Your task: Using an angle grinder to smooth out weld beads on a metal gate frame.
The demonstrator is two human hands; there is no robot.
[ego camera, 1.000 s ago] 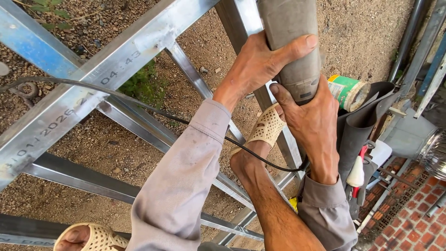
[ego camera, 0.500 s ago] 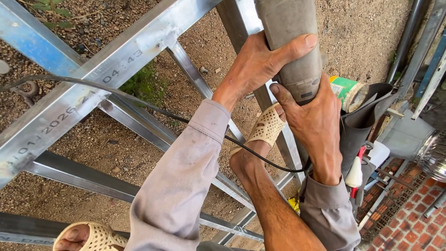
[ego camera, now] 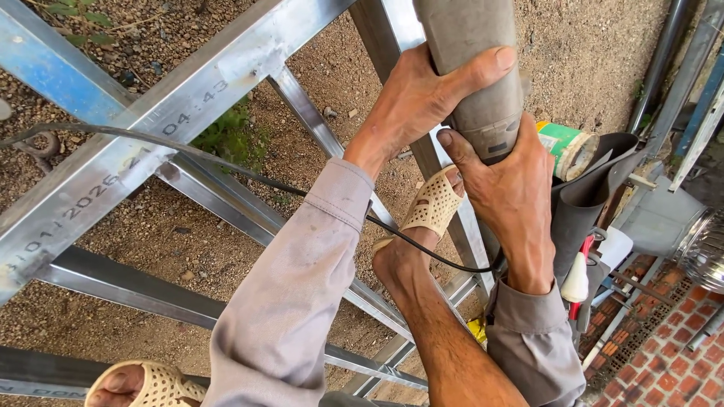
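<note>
Head view, looking down past the person's arms and legs to the ground.

- Tube: grey, thick, cylindrical; upper centre of frame. Long axis runs near vertical in the picture, leaning a little; the top end leaves the frame, the lower end stops between the two hands. Material cannot be told. A small dark patch sits near its lower end.
- Left hand: reaches up from the lower left in a grey sleeve. Closed around the tube from the left side, thumb laid across the front toward the right edge, fingers hidden behind. The higher of the two grips.
- Right hand: comes up from the lower right, grey cuff at the wrist. Wrapped round the tube's lower end from below and the right; thumb tip pressed on the front just under the left hand. Fingers mostly hidden behind the tube. Both hands touch the tube; they sit close together, one above the other.
- Cable: thin, black; runs from the left edge across the metal frame, under the left forearm, toward the right wrist. Its end is hidden.
- Frame: bright square-section metal bars, crossing diagonally beneath the hands, over gravel.
- Sandal: cream, perforated, on a foot standing on a bar, just below the hands.
- Can: green, lying on its side right of the tube.
- Brick paving: lower right corner.
</note>
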